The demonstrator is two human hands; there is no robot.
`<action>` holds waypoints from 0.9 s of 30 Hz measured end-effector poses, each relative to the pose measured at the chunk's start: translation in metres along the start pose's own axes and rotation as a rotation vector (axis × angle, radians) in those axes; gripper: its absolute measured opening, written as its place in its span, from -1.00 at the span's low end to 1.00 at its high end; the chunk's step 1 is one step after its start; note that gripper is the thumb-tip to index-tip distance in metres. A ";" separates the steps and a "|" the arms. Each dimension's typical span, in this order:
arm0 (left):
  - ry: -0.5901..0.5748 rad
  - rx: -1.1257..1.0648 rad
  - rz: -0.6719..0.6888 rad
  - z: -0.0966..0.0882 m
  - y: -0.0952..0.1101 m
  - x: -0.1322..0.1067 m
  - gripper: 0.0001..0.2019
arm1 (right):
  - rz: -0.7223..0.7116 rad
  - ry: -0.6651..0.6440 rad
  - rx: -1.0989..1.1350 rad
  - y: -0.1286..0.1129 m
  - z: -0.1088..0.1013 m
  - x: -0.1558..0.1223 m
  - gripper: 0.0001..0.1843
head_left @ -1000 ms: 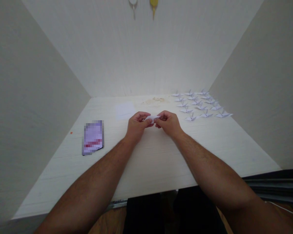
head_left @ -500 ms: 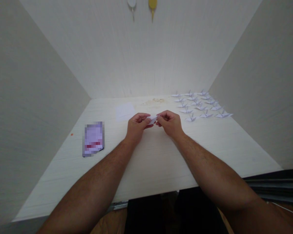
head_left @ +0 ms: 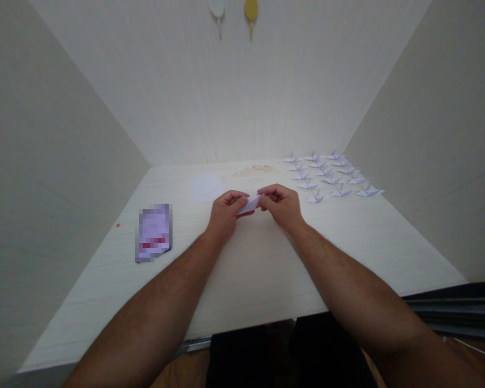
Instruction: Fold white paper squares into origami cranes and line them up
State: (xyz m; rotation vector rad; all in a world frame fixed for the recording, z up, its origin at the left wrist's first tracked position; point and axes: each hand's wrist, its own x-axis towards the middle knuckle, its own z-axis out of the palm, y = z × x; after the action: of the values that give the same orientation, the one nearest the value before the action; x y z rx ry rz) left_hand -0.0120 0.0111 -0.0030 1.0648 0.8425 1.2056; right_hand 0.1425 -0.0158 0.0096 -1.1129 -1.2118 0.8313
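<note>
A small piece of folded white paper (head_left: 249,204) is held between my two hands above the middle of the table. My left hand (head_left: 227,211) pinches its left end, thumb on top and fingers behind. At the other end, my right hand (head_left: 281,205) grips the paper between thumb and fingertips. The fingers partly cover the paper, so its exact folds are hard to make out. Several finished white paper cranes (head_left: 327,173) stand in rows to the right, beyond my right hand. Flat white paper (head_left: 207,186) lies behind my left hand.
A blurred-out purple-white device or packet (head_left: 154,233) lies on the white table (head_left: 262,275) at the left, near a small orange dot (head_left: 118,225). Walls enclose the table at the back and sides. Two hooks, one white (head_left: 217,8) and one yellow (head_left: 251,9), are on the back wall.
The folded paper has turned slightly between my fingers and shows more of its face. My right fingertips have shifted a little along its upper edge. The view has tilted slightly.
</note>
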 end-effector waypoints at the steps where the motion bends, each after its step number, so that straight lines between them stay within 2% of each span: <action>1: 0.003 -0.004 -0.008 0.000 0.000 0.000 -0.71 | 0.001 -0.013 0.019 0.000 0.000 0.000 -0.81; 9: -0.017 -0.039 -0.040 0.001 0.002 0.001 -0.72 | 0.007 -0.014 0.056 0.004 0.001 0.001 -0.82; 17: -0.038 -0.041 -0.031 0.000 0.001 0.001 -0.74 | -0.015 0.007 0.043 -0.002 0.003 -0.001 -0.90; 27: -0.051 -0.020 -0.003 0.001 0.001 -0.001 -0.70 | -0.068 0.069 0.010 0.002 0.003 -0.002 -0.94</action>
State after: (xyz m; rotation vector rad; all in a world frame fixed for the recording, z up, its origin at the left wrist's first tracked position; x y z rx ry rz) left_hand -0.0118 0.0102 -0.0019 1.0727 0.7911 1.1775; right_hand 0.1398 -0.0164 0.0071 -1.0779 -1.1798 0.7407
